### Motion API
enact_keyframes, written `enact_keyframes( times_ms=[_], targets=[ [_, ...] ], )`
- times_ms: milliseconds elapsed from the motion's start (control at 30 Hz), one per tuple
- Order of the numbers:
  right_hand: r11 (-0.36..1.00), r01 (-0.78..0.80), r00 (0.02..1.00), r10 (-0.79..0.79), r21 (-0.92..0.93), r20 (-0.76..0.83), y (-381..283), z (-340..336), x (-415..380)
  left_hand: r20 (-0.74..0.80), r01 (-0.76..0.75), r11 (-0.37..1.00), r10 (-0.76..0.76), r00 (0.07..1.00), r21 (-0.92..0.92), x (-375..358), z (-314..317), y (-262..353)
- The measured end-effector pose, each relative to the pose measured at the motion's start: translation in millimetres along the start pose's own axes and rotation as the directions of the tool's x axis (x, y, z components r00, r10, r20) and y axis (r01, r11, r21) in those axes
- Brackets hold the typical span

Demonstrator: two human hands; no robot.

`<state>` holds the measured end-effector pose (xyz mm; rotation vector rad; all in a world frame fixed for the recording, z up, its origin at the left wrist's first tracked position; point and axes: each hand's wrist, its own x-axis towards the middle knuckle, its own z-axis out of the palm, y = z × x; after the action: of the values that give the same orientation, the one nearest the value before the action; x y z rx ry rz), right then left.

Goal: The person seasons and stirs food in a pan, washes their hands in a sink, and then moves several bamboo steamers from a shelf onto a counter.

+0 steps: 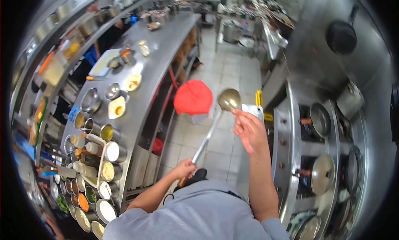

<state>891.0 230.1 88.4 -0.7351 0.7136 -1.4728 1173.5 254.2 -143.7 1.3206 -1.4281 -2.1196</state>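
A long-handled metal ladle (229,98) is held at a slant in front of my body, its bowl up and away from me. My left hand (184,169) is wrapped round the lower handle, near its brown end. At the other end, the fingertips of my right hand (249,129) are closed at the near rim of the bowl. From this angle, what the bowl holds, if anything, cannot be made out. Below and beyond the ladle is a red cover (193,97) over something pale standing on the tiled floor.
On my left runs a steel counter (156,53) with metal bowls (90,100), several containers of ingredients (108,171) and a cutting board (104,63). A stove on my right carries pans (320,120) and a lidded pan (323,174). A dark pan (341,37) hangs on the wall.
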Motion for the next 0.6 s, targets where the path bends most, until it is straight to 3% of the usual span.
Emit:
enact_keyframes(
  times_ms=[100, 167, 200, 233, 300, 333, 367, 400, 433, 533, 600],
  targets=[
    [1.0, 0.016, 1.0, -0.016, 0.019, 0.022, -16.1, 8.7, -21.9, 0.016, -0.031, 0.998, 0.032, 0.999, -0.057, 2.7, 0.6, 2.2],
    [0.987, 0.052, 0.991, -0.032, -0.155, 0.13, -32.9, 22.0, -44.5, 0.037, -0.036, 0.998, 0.038, 0.999, -0.049, 5.4, -3.2, 4.8],
    [0.951, 0.193, 0.96, -0.131, -0.243, 0.249, -43.6, 32.0, -61.1, 0.025, -0.028, 0.998, 0.029, 0.999, -0.05, 6.7, -3.7, 4.9],
    [0.89, 0.332, 0.906, -0.208, -0.313, 0.368, -55.5, 44.5, -80.5, 0.015, -0.016, 0.999, 0.017, 1.0, -0.05, 7.1, -3.7, 3.7],
    [0.898, 0.401, 0.837, -0.279, -0.181, 0.471, -79.4, 76.1, -112.7, 0.04, -0.024, 0.999, 0.025, 0.999, -0.026, 10.1, -4.8, 3.3],
    [0.847, 0.487, 0.72, -0.251, -0.213, 0.647, -89.8, 77.6, -119.6, 0.048, -0.045, 0.999, 0.046, 0.998, -0.01, 12.6, -4.6, 4.8],
    [0.869, 0.483, 0.624, -0.255, -0.108, 0.739, -97.6, 82.0, -122.3, 0.051, -0.052, 0.999, 0.052, 0.997, -0.009, 11.8, -1.9, 10.5],
    [0.863, 0.492, 0.635, -0.263, -0.117, 0.726, -93.6, 89.1, -129.9, 0.071, -0.047, 0.999, 0.047, 0.996, 0.002, 13.8, 0.0, 12.0],
    [0.821, 0.572, 0.626, -0.436, 0.001, 0.647, -83.6, 99.4, -138.9, 0.076, -0.037, 0.999, 0.037, 0.996, -0.008, 16.0, 0.9, 13.6],
    [0.727, 0.678, 0.504, -0.57, 0.112, 0.649, -91.7, 86.9, -144.4, 0.105, -0.023, 1.0, 0.021, 0.994, 0.016, 25.0, 5.8, 18.8],
    [0.668, 0.738, 0.588, -0.57, -0.094, 0.574, -101.6, 80.0, -159.2, 0.142, -0.053, 0.999, 0.053, 0.988, -0.003, 33.5, 11.7, 22.9]
  ],
)
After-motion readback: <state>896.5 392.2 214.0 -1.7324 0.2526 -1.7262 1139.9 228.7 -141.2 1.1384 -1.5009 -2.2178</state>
